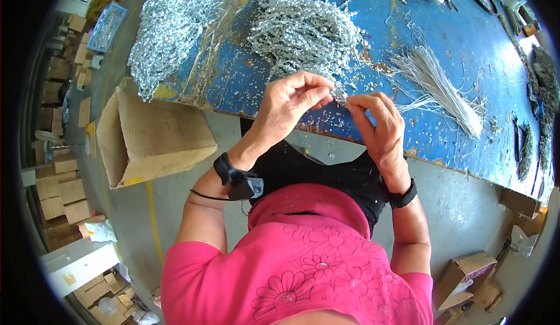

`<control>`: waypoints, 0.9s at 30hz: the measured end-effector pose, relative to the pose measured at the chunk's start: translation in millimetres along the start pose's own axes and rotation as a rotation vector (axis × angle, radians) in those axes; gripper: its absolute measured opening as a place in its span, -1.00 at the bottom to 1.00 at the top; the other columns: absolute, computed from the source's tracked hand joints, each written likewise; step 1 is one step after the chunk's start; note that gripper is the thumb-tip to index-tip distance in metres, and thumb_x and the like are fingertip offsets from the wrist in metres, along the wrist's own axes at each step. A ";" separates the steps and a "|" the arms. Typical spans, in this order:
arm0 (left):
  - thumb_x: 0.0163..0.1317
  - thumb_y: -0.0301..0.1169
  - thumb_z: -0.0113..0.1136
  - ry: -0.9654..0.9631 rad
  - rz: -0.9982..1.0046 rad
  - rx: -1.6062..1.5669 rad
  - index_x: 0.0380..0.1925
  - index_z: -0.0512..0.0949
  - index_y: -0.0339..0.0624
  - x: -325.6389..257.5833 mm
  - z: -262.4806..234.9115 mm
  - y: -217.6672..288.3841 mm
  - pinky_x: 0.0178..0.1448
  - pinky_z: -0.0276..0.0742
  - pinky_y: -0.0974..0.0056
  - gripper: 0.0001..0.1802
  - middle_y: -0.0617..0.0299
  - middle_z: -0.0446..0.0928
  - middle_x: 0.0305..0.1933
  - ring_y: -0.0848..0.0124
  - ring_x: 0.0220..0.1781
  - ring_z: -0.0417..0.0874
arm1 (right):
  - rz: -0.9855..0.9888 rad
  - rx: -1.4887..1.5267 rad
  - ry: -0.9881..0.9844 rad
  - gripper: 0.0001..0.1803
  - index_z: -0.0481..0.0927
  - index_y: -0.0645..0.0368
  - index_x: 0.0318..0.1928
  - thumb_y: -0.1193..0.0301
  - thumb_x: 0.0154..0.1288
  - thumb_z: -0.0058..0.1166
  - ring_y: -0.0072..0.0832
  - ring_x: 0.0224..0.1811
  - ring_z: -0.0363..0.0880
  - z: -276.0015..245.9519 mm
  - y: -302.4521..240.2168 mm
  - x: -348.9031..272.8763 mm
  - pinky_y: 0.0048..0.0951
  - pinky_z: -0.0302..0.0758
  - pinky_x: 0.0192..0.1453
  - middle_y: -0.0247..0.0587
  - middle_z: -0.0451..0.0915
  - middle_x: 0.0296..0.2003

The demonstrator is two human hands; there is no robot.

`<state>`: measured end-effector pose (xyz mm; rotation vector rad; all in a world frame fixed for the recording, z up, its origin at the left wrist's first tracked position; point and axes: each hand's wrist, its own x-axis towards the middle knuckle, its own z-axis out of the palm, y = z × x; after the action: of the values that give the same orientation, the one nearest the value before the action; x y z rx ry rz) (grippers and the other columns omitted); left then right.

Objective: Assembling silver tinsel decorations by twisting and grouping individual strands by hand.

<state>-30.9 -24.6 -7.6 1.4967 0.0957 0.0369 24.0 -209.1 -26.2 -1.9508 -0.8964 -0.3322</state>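
Blue, chipped table [466,51] up top from the head camera, glitter crumbs everywhere. Left hand [286,106] and right hand [379,124] both pinch one small silver glitter sprig [340,96] at the table's near edge. Squeeze too hard and glitter could shed, or the sprig could slip floorward.

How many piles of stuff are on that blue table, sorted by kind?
Silver glitter sprig heaps: 2, one at left, one above the hands
White wire bundles: 1
Dark glitter strips along the right edge: 1
Total: 4
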 end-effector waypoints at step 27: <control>0.01 -0.55 0.30 0.008 0.770 0.891 -0.34 0.54 -0.08 4.0 1.7 0.1 0.00 0.33 0.23 -0.80 0.30 0.53 -0.31 0.32 -0.20 0.53 | 0.244 0.391 -0.143 -0.73 0.61 0.18 -0.14 0.52 0.10 0.28 -0.58 -0.38 0.51 -6.8 -10.6 -0.1 -0.54 0.46 -0.18 -0.32 0.58 -0.44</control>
<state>-26.7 -25.9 -7.5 2.3401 -0.5289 0.6950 17.3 -211.7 -15.8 -1.7061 -0.7370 0.1206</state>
